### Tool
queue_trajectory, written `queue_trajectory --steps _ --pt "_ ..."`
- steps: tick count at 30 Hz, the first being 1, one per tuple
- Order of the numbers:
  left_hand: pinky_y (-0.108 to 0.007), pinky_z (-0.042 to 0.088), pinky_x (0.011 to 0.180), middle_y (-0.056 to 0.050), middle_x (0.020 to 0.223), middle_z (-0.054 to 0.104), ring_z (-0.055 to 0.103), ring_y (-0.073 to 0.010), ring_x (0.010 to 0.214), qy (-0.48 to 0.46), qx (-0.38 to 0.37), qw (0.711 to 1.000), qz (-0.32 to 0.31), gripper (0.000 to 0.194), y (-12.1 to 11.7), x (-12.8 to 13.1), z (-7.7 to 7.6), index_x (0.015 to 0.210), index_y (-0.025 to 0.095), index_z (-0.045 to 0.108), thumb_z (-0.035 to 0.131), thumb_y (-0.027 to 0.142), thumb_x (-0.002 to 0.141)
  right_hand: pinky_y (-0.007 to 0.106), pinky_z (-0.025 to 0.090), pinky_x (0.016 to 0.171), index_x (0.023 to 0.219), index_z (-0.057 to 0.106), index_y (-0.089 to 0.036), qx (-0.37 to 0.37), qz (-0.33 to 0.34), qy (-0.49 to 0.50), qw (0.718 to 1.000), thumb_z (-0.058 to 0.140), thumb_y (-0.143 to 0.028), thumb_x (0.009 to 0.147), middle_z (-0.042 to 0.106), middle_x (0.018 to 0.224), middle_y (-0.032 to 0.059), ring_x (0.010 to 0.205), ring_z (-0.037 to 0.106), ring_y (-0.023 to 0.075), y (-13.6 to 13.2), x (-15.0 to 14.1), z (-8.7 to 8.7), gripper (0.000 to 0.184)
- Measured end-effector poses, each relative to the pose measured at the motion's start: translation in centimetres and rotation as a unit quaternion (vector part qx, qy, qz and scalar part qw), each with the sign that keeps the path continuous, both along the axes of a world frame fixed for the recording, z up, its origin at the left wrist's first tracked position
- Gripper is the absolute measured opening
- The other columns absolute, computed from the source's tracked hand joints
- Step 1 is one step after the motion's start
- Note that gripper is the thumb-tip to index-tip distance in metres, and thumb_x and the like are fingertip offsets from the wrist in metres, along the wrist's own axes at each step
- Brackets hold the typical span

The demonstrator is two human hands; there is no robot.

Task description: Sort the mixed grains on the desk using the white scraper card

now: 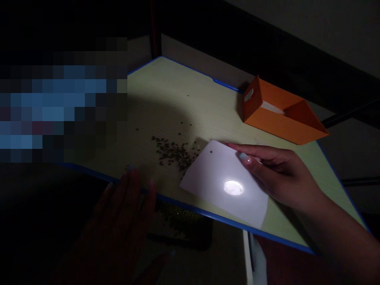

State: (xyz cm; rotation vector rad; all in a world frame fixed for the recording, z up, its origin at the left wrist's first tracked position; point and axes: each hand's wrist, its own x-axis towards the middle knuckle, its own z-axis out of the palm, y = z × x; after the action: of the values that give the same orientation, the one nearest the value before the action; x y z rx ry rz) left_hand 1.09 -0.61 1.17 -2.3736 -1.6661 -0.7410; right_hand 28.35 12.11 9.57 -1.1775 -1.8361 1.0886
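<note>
My right hand (279,174) pinches the upper right edge of a white plastic scraper (208,178) between thumb and fingers. The scraper is tilted over the table, with a bright light reflected on its face and one dark speck near its top corner. Just left of its edge lies a loose scatter of small dark grains (172,152). In deep shadow at the table's front edge is my left hand (121,213), fingers stretched out and thumb apart, holding nothing that I can see.
An orange open box (282,122) with something white inside stands at the table's back right. The pale table (154,83) has a blue rim. Below its front edge, a dark container (190,221) holds many greenish grains. A blurred-out patch covers the upper left.
</note>
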Motion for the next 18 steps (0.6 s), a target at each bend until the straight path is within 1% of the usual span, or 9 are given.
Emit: queue_trajectory --steps 1,4,9,11,14,18 --pt "-0.037 0.01 0.13 -0.008 0.171 0.011 0.017 -0.0269 0.157 0.0 -0.004 1.0 0.002 0.087 0.02 0.01 0.01 0.155 0.019 0.018 0.041 0.065 0.085 0.037 0.059 0.098 0.112 0.077 -0.03 0.003 -0.002 0.0 1.0 0.07 -0.028 0.091 0.076 0.121 0.0032 0.109 0.074 0.0191 0.03 0.01 -0.01 0.022" --pt "-0.035 0.009 0.13 -0.008 0.171 0.012 0.016 -0.026 0.157 -0.001 0.017 1.0 -0.007 0.09 0.06 0.03 0.01 0.155 0.017 0.02 0.044 0.067 0.083 0.036 0.061 0.092 0.112 0.077 -0.029 0.008 -0.009 -0.013 1.0 0.069 -0.03 0.092 0.077 0.118 0.0044 0.103 0.076 0.0191 0.14 0.16 -0.05 0.022" --pt "-0.036 0.009 0.13 -0.005 0.171 0.009 0.014 -0.0246 0.158 -0.004 -0.004 1.0 0.004 0.088 0.06 0.08 0.06 0.155 0.02 0.017 0.042 0.067 0.085 0.03 0.063 0.082 0.114 0.077 -0.03 0.015 -0.012 -0.01 1.0 0.069 -0.03 0.092 0.079 0.115 0.0039 0.094 0.078 0.0167 0.26 0.29 -0.07 0.024" --pt "-0.035 0.008 0.13 -0.005 0.171 0.009 0.014 -0.0244 0.158 -0.004 0.001 1.0 -0.005 0.09 0.12 0.09 0.09 0.155 0.019 0.017 0.043 0.067 0.084 0.032 0.063 0.085 0.112 0.077 -0.03 0.01 -0.012 -0.015 1.0 0.069 -0.03 0.091 0.079 0.115 0.0036 0.097 0.078 0.0176 0.22 0.15 0.05 0.022" --pt "-0.035 0.007 0.13 -0.005 0.172 0.006 0.011 -0.0241 0.158 0.001 -0.006 1.0 0.0 0.09 0.16 0.17 0.17 0.156 0.018 0.016 0.043 0.066 0.084 0.036 0.061 0.093 0.111 0.078 -0.031 0.01 -0.003 -0.027 1.0 0.068 -0.03 0.092 0.077 0.118 0.0033 0.104 0.076 0.0193 0.17 -0.1 0.26 0.022" --pt "-0.036 0.009 0.13 -0.004 0.172 0.007 0.014 -0.0253 0.158 -0.005 -0.005 1.0 0.001 0.085 -0.02 0.45 0.46 0.155 0.019 0.017 0.041 0.064 0.087 0.032 0.06 0.092 0.113 0.077 -0.031 0.009 0.002 -0.019 1.0 0.068 -0.026 0.092 0.077 0.119 0.002 0.102 0.076 0.0166 0.12 -0.17 0.16 0.024"
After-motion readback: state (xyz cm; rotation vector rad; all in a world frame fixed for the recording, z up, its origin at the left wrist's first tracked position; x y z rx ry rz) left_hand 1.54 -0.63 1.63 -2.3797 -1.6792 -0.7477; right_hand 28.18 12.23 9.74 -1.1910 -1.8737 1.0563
